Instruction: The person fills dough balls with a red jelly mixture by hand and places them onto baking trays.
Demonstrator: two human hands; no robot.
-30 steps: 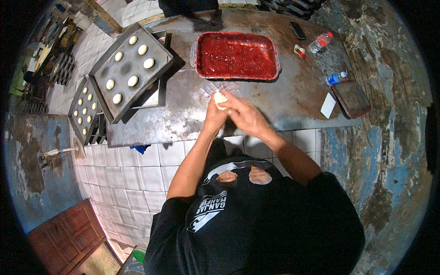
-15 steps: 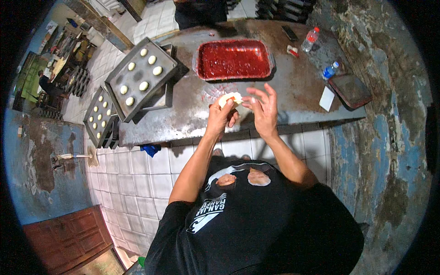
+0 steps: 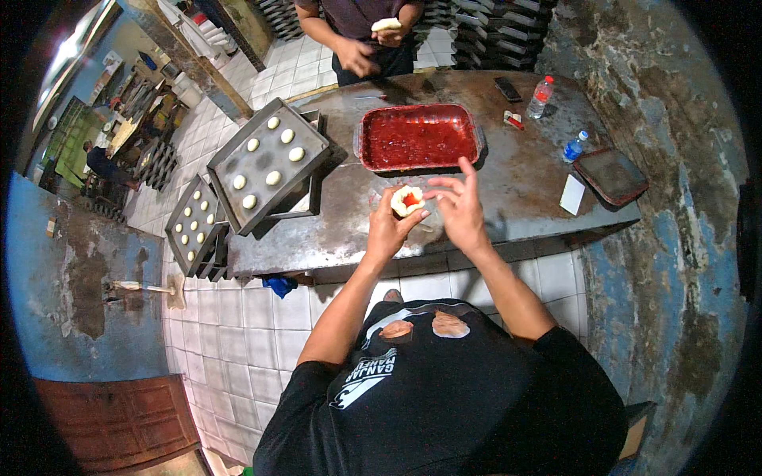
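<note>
My left hand (image 3: 386, 229) is closed around a piece of pale dough (image 3: 398, 193), its fingers and thumb cupping the sides. The dough is hollowed like a cup, and red filling (image 3: 410, 201) shows inside it. Just to the right, my right hand (image 3: 462, 213) has its fingers apart and holds nothing. Its fingertips are close to the dough's rim; whether they touch it I cannot tell. Beyond both hands lies a rectangular red-coated pan (image 3: 421, 170) holding glossy red filling.
At left, a dark baking tray (image 3: 258, 163) with several dough balls rests on another tray; a lower tray (image 3: 193, 252) holds more. Right: two bottles (image 3: 540, 97), a phone (image 3: 508, 89), a white card (image 3: 571, 194), a dark flat tray (image 3: 610, 175). Across the table, a co-worker (image 3: 357, 44) holds dough.
The dough has tipped so that its opening and red filling face me. My view has tilted up, bringing the co-worker's hands into sight. My right hand stays beside the dough, fingers spread.
</note>
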